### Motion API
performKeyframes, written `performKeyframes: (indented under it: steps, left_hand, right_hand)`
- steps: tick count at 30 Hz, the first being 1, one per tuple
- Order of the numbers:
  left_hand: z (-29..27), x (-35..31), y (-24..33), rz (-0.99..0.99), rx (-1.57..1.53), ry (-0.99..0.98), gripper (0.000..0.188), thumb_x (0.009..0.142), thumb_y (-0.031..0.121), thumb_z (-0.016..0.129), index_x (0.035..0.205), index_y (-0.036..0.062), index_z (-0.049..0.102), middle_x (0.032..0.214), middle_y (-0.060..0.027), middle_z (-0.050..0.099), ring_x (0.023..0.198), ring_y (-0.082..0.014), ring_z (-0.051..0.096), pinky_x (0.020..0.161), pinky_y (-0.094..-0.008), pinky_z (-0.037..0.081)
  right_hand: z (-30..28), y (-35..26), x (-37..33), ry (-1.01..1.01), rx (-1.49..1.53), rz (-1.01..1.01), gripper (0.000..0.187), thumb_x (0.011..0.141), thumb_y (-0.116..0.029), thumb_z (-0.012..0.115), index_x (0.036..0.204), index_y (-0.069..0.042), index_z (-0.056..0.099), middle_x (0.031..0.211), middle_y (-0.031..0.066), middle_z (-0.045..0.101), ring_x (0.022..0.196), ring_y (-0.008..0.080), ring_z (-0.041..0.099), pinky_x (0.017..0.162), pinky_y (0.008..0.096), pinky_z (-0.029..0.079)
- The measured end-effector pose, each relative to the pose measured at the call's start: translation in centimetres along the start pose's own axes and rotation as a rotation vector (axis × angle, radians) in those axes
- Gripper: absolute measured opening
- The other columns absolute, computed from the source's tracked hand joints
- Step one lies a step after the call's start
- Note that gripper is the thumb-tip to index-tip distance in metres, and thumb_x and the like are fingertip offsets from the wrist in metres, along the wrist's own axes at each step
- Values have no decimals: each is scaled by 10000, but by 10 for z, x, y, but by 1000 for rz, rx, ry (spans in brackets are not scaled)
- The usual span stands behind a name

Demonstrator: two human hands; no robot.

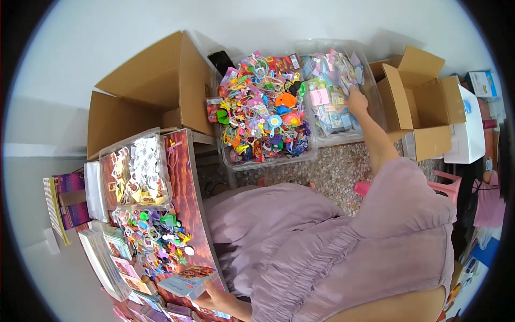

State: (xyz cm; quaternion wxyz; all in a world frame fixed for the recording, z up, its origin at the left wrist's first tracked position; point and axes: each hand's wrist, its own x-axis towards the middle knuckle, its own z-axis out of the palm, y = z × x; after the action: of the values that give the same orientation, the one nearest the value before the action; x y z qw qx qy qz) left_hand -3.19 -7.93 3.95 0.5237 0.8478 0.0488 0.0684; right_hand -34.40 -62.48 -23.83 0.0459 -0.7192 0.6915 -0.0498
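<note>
The left hand [221,301] grips a box [186,281] by its side nearest the person, over the near end of the table [185,161]. The box is flat and pale blue with a reddish printed panel. Its long axis runs slantwise, from lower left to upper right in the view, with the printed panel toward the upper right end. Whether its underside touches the things beneath cannot be told.

The right hand [357,101] reaches into the right bin [337,141], its fingers bent and pointing away from the person, toward the wall [268,21]. Whether it grips one of the packets [324,115] there cannot be told. These pale packets lie at many angles, with no shared direction.

The table, on the person's left, has a glossy red-brown wood pattern, and its long edge runs away from the person. On it stand a clear tray [168,185] of white and yellow packets, a heap of small bright toys [153,236] and stacks of cards [126,268].

The left bin [241,167], heaped with colourful trinkets, sits right beside the right bin. A phone [220,62] lies behind its far left corner. An open big carton [145,80] stands left of the bins, an open small carton [429,110] right of them. The floor [327,163] is speckled stone; the wall is pale and plain. A pink stool [449,185] stands on the right.
</note>
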Motion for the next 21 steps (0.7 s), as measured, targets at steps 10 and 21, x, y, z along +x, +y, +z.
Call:
performKeyframes:
  steps: [10, 21]
  left_hand:
    - [2, -8, 3, -8, -70, 15, 491, 885, 142, 612, 1304, -70, 471, 1184, -186, 599, 1029, -249, 576, 899, -386, 472]
    - [13, -5, 12, -31, -63, 31, 556, 865, 180, 645, 1307, -78, 430, 1248, -216, 550, 1098, -283, 556, 949, -415, 462]
  right_hand:
    - [-24, 0, -8, 72, -48, 11, 405, 826, -259, 640, 1204, -126, 579, 932, 190, 694, 906, 392, 669, 779, 501, 524]
    - [-19, -8, 20, -74, -113, 175, 465, 836, -222, 580, 1296, -157, 571, 1040, 178, 699, 965, 390, 675, 819, 490, 529]
